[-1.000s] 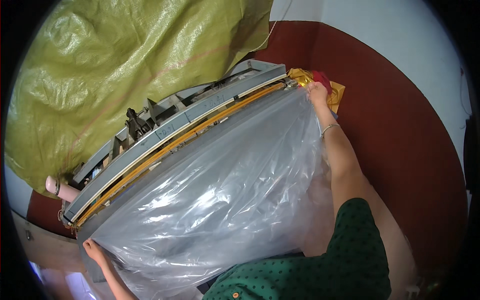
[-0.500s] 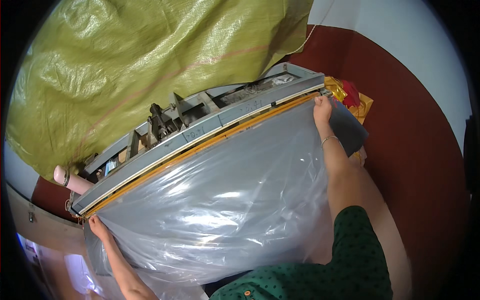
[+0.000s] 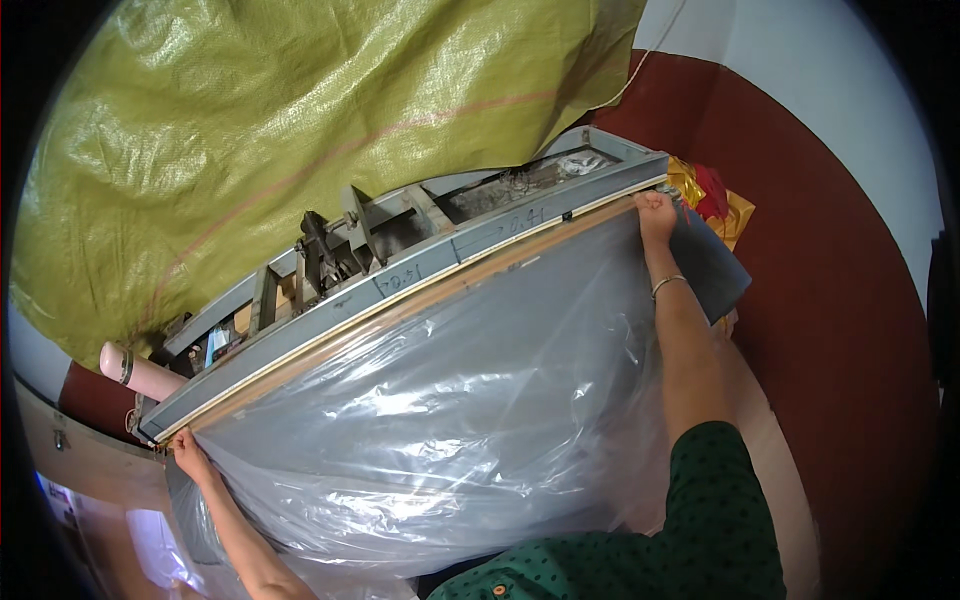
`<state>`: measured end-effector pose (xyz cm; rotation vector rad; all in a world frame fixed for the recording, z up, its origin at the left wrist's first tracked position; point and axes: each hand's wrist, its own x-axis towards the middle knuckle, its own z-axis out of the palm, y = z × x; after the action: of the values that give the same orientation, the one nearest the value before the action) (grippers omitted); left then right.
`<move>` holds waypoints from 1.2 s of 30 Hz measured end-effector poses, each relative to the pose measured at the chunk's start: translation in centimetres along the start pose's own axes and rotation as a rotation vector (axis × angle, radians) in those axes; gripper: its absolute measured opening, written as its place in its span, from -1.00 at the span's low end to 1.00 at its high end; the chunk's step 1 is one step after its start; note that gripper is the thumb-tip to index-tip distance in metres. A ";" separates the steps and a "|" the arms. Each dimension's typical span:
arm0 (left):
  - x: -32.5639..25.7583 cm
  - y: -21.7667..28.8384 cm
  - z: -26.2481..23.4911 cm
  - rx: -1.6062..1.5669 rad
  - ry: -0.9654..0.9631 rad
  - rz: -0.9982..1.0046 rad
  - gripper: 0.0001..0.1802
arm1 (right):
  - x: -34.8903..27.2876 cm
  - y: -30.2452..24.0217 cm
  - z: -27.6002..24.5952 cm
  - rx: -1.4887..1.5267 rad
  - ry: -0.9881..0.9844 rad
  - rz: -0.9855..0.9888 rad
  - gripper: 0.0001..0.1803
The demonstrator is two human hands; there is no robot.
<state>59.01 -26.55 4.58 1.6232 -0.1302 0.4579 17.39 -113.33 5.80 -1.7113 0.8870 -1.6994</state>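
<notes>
A wide sheet of clear plastic film point(image 3: 430, 400) is stretched between my hands over a grey board. Its far edge lies along the sealing bar point(image 3: 430, 297) of a long grey metal machine point(image 3: 400, 277). My left hand point(image 3: 188, 452) is closed on the film's corner by the machine's left end. At the right end my right hand point(image 3: 655, 215) pinches the opposite corner. The near part of the film hangs toward my body in loose, shiny folds. Film now covers the orange strip along the bar, so it looks paler.
Behind the machine bulges a big yellow-green woven sack point(image 3: 330, 130). A pink bottle point(image 3: 145, 372) rests at the machine's left end. Beyond its right end sit red and gold wrappings point(image 3: 715, 195). The wall point(image 3: 800, 250) is dark red below and pale above.
Both hands have kept hold of the film, and its edge has moved forward over the orange strip onto the bar. The view has shifted slightly.
</notes>
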 end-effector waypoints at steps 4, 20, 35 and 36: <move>0.6 -0.7 -0.5 0.033 0.030 0.060 -0.87 | 0.6 0.9 -0.1 -0.014 0.066 -0.062 -0.76; -2.0 5.6 -1.4 0.700 0.393 0.161 -0.75 | 1.8 -1.4 0.3 -0.064 0.030 0.282 -0.81; -13.2 13.8 1.8 0.558 -0.363 0.251 -0.86 | 5.8 0.3 -15.7 -0.188 -0.321 -0.158 -0.73; -14.7 15.3 3.2 0.514 -0.419 0.243 -0.85 | 6.9 1.0 -18.7 -0.498 -0.250 0.010 -0.71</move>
<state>40.92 -34.13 13.31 2.2090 -0.5668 0.3434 -1.49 -118.25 9.95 -2.1748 1.2658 -1.2819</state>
